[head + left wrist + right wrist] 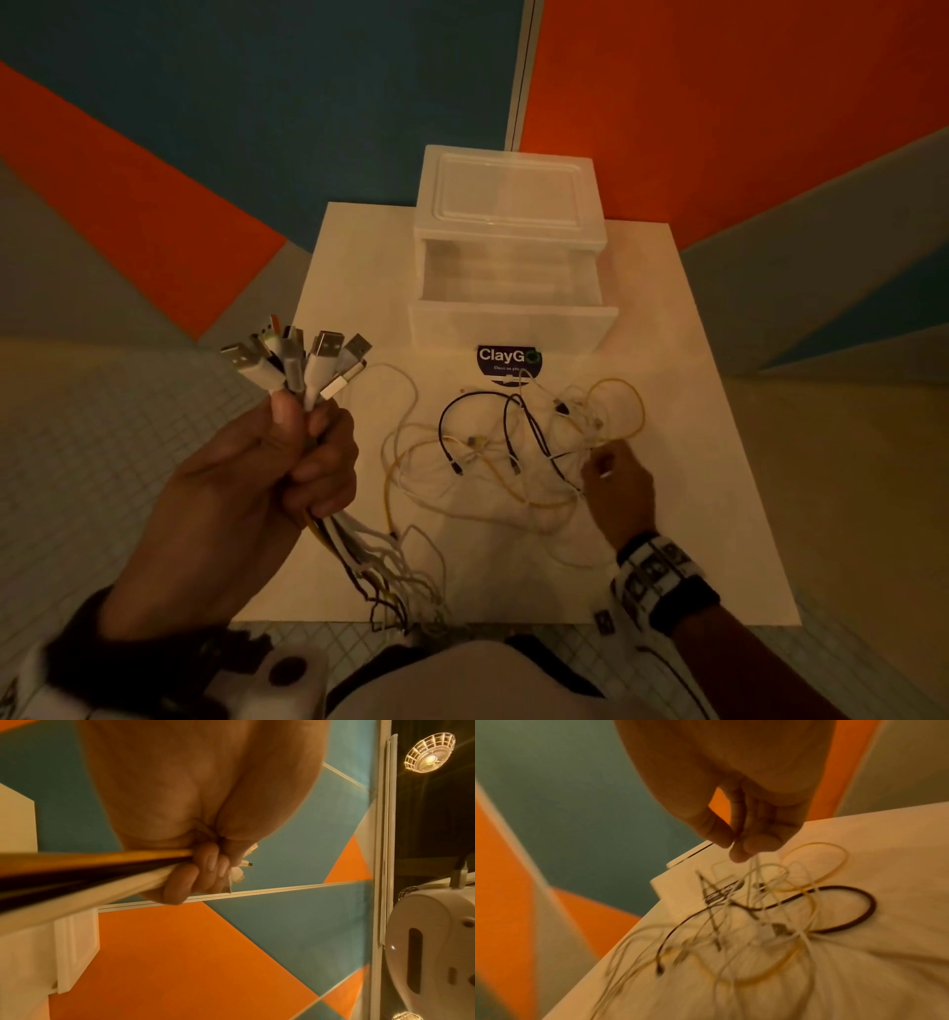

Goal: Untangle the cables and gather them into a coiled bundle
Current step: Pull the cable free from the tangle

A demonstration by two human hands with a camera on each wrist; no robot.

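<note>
Overhead, left hand fisted round cables, plugs upward.

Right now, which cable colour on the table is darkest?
The black cable: its dark loops lie left of the right hand, among pale white and yellow cables.

Translucent white plastic drawer box at the far edge of a pale square table, drawer pulled open.

Dark round "ClayGo" sticker just in front of the drawer front. Orange and teal panelled walls behind, pale grid-tiled floor at left. Caged ceiling lamp lit overhead, white wall switch plate on the orange panel.
</note>
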